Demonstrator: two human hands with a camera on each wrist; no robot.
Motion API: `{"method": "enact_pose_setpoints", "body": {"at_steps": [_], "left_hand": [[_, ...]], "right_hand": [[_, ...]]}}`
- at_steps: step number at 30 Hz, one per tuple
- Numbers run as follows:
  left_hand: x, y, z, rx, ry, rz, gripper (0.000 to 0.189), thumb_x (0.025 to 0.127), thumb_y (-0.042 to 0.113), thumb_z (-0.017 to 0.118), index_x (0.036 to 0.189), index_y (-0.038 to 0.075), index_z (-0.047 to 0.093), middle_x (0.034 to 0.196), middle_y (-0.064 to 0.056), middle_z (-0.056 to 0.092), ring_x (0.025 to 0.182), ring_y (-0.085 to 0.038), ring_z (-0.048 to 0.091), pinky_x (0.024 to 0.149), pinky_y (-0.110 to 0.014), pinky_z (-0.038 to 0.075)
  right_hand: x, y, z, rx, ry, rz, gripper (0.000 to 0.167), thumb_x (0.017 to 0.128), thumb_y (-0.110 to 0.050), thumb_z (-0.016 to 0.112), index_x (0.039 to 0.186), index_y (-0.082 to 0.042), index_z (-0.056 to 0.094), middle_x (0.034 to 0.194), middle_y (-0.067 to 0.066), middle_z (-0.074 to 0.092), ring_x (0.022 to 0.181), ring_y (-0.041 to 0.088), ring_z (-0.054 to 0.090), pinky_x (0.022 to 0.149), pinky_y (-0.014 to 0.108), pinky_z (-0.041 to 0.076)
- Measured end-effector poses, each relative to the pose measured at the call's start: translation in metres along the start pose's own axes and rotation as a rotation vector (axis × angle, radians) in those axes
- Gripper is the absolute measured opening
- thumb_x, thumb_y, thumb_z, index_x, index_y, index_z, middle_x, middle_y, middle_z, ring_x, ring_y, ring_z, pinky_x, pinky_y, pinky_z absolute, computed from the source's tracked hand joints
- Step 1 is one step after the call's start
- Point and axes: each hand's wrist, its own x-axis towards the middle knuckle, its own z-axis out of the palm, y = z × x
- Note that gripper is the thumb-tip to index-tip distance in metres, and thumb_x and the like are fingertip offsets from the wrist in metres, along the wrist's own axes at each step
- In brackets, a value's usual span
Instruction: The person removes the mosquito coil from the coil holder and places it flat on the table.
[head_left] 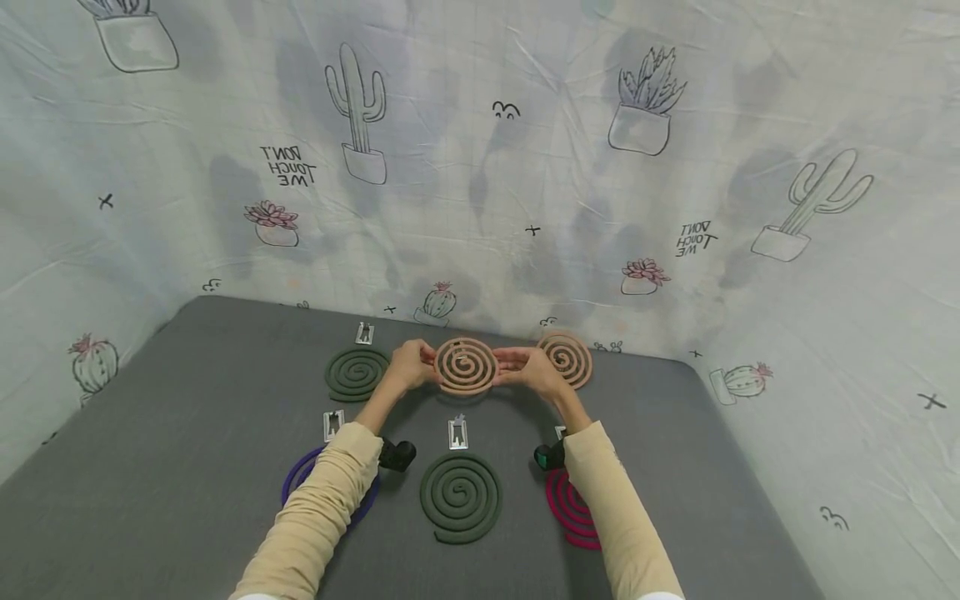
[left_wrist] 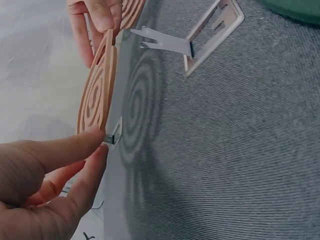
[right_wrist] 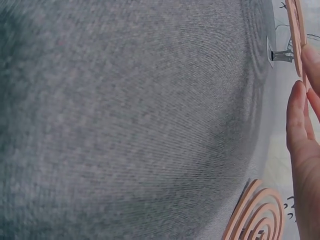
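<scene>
My left hand [head_left: 410, 367] and my right hand [head_left: 534, 371] hold a tan mosquito coil [head_left: 466, 364] between them, one at each side edge. In the left wrist view the coil [left_wrist: 94, 97] is raised above the table, seen nearly edge-on, its shadow on the cloth. There the left thumb and fingers pinch its near edge, while the right hand [left_wrist: 99, 14] grips the far edge. A small metal stand [left_wrist: 118, 132] with an upright prong is behind the coil. The right wrist view cuts off part of the right hand [right_wrist: 304, 130] and coil.
On the grey table [head_left: 225, 417] lie another tan coil [head_left: 583, 367], dark green coils [head_left: 357, 374] [head_left: 460, 498], a purple coil [head_left: 289, 483] and a magenta coil [head_left: 567, 512], partly under the sleeves. Metal stands [head_left: 365, 333] [head_left: 333, 426] [head_left: 458, 434] lie by some coils. A printed curtain [head_left: 465, 167] rises behind.
</scene>
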Motion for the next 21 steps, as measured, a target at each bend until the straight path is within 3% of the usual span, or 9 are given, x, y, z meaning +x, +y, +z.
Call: {"method": "enact_pose_setpoints", "body": {"at_steps": [8,21], "left_hand": [[0.005,-0.007,0.006,-0.027,-0.046,-0.027,0.058,0.074,0.001,0.079,0.127,-0.004,0.055,0.112,-0.023,0.065,0.101,-0.033,0.064,0.085,-0.041,0.054],[0.006,-0.01,0.008,-0.02,-0.069,-0.019,0.055,0.072,-0.001,0.08,0.122,-0.007,0.059,0.113,-0.022,0.064,0.105,-0.034,0.059,0.09,-0.042,0.052]], "right_hand": [[0.0,0.0,0.004,-0.061,-0.022,0.035,0.061,0.077,0.002,0.075,0.133,0.003,0.051,0.13,0.023,0.056,0.114,0.033,0.058,0.089,0.031,0.054],[0.002,0.009,0.005,-0.046,-0.035,0.047,0.058,0.076,0.005,0.075,0.13,0.006,0.054,0.122,0.026,0.06,0.104,0.026,0.062,0.081,0.024,0.056]]}}
